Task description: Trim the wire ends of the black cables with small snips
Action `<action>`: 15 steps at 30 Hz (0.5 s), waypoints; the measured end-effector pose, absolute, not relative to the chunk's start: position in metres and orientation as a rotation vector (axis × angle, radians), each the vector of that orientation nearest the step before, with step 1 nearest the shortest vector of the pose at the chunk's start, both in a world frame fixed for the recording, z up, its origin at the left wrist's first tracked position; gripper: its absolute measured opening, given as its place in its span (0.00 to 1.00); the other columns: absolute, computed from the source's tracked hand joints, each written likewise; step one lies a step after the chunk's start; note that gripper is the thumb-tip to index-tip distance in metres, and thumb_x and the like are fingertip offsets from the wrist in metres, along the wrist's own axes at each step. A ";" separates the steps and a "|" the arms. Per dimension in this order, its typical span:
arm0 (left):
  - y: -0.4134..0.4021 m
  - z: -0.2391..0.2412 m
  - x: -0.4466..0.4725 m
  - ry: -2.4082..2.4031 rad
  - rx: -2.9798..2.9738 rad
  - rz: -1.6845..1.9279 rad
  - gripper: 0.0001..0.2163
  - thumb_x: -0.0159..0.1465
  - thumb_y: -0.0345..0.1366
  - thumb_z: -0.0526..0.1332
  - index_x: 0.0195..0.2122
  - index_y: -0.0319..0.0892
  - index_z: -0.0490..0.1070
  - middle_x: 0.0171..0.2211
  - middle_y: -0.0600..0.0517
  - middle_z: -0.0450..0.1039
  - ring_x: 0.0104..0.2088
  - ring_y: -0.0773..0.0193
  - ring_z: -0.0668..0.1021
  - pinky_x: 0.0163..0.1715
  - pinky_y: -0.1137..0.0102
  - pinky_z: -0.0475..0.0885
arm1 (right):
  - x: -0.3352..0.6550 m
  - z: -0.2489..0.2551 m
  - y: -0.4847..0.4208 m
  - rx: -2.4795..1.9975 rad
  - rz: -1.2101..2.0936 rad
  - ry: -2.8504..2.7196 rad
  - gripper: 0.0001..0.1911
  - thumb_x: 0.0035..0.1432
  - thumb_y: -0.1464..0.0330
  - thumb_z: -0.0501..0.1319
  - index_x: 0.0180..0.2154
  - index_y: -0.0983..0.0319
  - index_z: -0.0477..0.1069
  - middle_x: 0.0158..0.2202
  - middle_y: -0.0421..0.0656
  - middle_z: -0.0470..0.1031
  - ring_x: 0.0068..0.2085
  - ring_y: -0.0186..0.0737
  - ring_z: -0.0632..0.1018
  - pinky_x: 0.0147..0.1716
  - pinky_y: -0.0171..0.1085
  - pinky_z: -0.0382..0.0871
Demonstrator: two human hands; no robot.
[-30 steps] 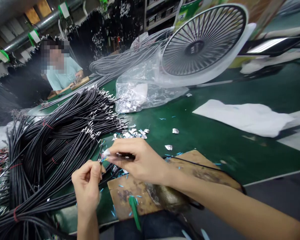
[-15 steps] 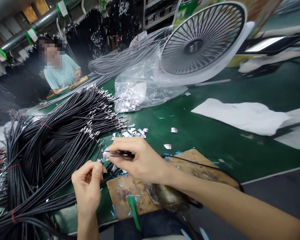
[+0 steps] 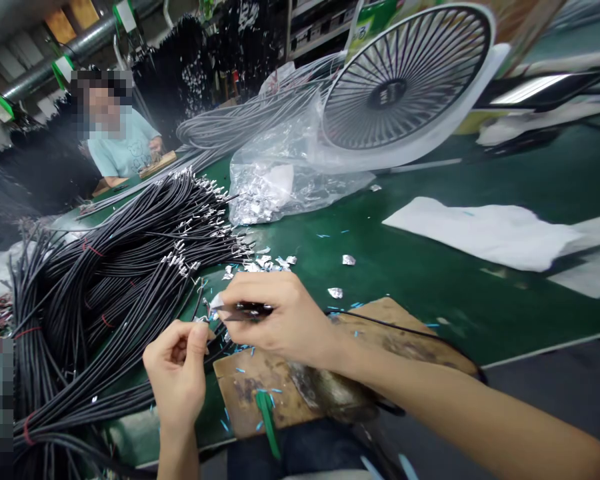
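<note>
My right hand (image 3: 275, 317) is closed on the end of a thin black cable (image 3: 390, 327) that trails right across a worn wooden board (image 3: 330, 380). Its fingertips pinch a small silvery foil piece at the cable tip. My left hand (image 3: 177, 370) sits just below and left of it, thumb and forefinger pinched on the small wire ends at that tip. Both hands hover over the board's left corner, beside a big pile of black cables (image 3: 105, 280) with metal terminals.
Loose foil scraps (image 3: 267, 263) and blue insulation bits lie on the green table (image 3: 430, 267). A clear plastic bag (image 3: 290, 180), a white fan (image 3: 405, 80) and white cloth (image 3: 485, 230) lie behind. Another person (image 3: 117, 143) works at far left.
Both hands stay nearly in place. My left thumb and forefinger have closed in a little toward the cable tip, and the right hand has shifted slightly upward.
</note>
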State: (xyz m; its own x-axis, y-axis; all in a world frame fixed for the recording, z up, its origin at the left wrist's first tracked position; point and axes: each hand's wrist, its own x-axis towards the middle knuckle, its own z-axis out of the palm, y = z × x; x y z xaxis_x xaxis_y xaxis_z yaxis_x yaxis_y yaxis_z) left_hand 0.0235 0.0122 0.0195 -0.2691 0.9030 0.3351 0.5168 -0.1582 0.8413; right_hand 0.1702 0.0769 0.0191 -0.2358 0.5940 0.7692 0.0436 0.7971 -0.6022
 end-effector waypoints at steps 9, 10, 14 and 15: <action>0.015 0.020 0.021 1.804 1.571 1.495 0.14 0.59 0.38 0.59 0.17 0.38 0.69 0.12 0.57 0.62 0.14 0.73 0.63 0.11 0.78 0.54 | 0.169 0.016 0.074 -0.407 0.432 -1.727 0.07 0.53 0.79 0.57 0.30 0.66 0.73 0.26 0.43 0.74 0.26 0.30 0.73 0.24 0.28 0.69; 0.015 0.019 0.021 1.809 1.561 1.502 0.14 0.59 0.38 0.59 0.18 0.38 0.70 0.12 0.57 0.63 0.14 0.73 0.63 0.11 0.78 0.54 | 0.168 0.016 0.074 -0.468 0.468 -1.696 0.06 0.52 0.78 0.58 0.30 0.65 0.73 0.26 0.43 0.74 0.26 0.30 0.74 0.25 0.29 0.70; 0.014 0.019 0.023 1.843 1.538 1.517 0.12 0.57 0.38 0.60 0.19 0.38 0.71 0.15 0.55 0.66 0.15 0.72 0.67 0.12 0.78 0.58 | 0.165 0.015 0.073 -0.594 0.805 -1.598 0.09 0.50 0.75 0.62 0.36 0.64 0.73 0.28 0.41 0.78 0.28 0.33 0.79 0.28 0.30 0.74; 0.014 0.019 0.023 1.846 1.539 1.524 0.12 0.57 0.38 0.61 0.20 0.38 0.72 0.16 0.55 0.67 0.16 0.71 0.68 0.13 0.78 0.59 | 0.165 0.015 0.072 -0.582 0.902 -1.575 0.10 0.50 0.74 0.63 0.38 0.64 0.72 0.30 0.42 0.79 0.29 0.34 0.80 0.29 0.31 0.76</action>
State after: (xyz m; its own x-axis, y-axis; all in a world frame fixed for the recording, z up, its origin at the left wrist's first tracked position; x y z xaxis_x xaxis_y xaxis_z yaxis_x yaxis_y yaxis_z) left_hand 0.0235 0.0142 0.0188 -0.3842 0.8426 0.3773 0.5302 -0.1332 0.8373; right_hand 0.1645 0.0723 0.0146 -0.2054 0.7823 0.5880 -0.1116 0.5782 -0.8082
